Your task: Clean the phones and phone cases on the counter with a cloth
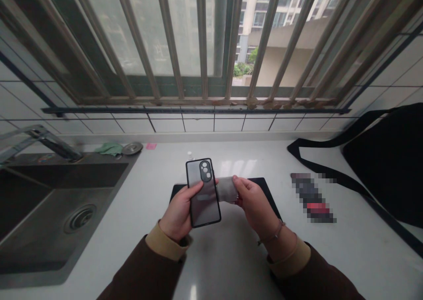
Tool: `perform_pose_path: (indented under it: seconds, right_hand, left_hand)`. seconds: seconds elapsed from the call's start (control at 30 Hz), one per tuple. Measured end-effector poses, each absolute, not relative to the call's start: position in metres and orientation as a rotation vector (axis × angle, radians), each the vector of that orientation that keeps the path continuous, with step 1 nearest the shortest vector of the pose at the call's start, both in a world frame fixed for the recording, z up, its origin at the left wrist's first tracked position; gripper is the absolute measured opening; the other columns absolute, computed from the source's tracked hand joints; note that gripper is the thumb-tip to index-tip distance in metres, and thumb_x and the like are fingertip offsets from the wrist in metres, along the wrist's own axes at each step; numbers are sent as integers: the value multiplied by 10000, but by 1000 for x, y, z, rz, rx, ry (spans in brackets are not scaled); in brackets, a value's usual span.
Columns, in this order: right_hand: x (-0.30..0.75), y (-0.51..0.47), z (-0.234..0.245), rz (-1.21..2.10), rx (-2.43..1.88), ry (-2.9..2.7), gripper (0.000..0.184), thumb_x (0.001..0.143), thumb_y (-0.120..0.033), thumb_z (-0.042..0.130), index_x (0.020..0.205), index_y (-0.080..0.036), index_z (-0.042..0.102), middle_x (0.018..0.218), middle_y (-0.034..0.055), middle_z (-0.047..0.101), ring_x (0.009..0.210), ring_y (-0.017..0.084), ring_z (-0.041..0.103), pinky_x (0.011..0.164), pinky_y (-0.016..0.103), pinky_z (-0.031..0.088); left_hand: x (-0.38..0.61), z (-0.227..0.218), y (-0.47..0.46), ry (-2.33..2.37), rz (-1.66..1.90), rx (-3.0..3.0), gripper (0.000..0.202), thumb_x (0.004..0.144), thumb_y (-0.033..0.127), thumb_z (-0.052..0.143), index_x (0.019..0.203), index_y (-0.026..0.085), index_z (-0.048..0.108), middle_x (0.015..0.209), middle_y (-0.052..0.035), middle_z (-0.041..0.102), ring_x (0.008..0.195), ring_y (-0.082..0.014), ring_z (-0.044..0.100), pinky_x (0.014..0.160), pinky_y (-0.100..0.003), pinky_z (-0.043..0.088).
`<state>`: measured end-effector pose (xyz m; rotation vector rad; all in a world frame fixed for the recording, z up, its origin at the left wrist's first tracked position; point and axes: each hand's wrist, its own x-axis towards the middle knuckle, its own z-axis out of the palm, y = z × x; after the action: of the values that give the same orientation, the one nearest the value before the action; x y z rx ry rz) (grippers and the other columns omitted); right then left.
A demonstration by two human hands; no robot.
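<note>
My left hand [178, 209] grips a phone case [204, 209] with a black rim, a grey see-through back and camera cutouts at the top. It stands tilted upright, the thumb on its back and the other fingers hidden behind it. Close by on the right, my right hand [253, 198] pinches a thin grey piece [227, 190], like a cloth or small sheet. Its left edge passes behind the case, so I cannot tell whether the two touch. A dark flat object [267, 193] lies on the counter behind both hands, largely covered by them.
A sink [42, 229] with a faucet [53, 143] is on the left. Beside it lie a green cloth [110, 148], a metal drain cover [132, 148] and a pink slip [151, 146]. On the right are a pixelated item [312, 198] and a black bag [390, 159] with straps.
</note>
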<state>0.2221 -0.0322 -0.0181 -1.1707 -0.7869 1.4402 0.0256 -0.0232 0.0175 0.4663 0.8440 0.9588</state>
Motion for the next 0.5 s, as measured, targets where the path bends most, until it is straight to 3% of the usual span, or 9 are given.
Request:
perform_pose_path:
  seconds: [0.13,0.23,0.33,0.43,0.5]
  right_hand:
    - [222,-32,-17,1515,-1092,-779,502,788,-596,906,1045,-177,805,1037,111,801,905,217,721,794,327,589]
    - [224,-31,-18,1414,-1094,-739,475,838,-594,860,1050,-178,771,1049,120,803,921,244,741,826,372,610]
    - [230,-33,-15,1046,-1191,-786,389,953,-580,753,1037,-202,734,997,94,802,896,249,745,830,402,624]
    - [234,-39,-12,552,-1321,-1119,251,1033,-463,696,1085,-231,775,1039,93,820,964,264,762,923,448,630]
    - [231,-43,-14,315,-1274,-1459,189,1058,-339,669,1151,-257,812,1123,96,836,1058,278,781,1004,483,632]
  left_hand:
    - [26,17,-22,858,955,474,305,995,229,686,1206,57,823,1163,-210,841,1049,-317,829,895,-382,671]
    - [26,17,-22,858,955,474,300,1016,215,649,1213,48,802,1262,-233,810,1104,-323,816,975,-424,660]
    - [28,15,-25,841,927,530,283,1014,190,639,1234,60,760,1347,-259,769,1167,-349,795,1026,-481,641]
    - [35,9,-34,821,815,609,348,1008,214,663,1338,107,687,1227,-249,809,997,-327,830,920,-472,660]
    - [41,1,-41,770,747,613,454,1037,336,676,1452,158,628,1133,-212,830,877,-301,830,849,-455,661]
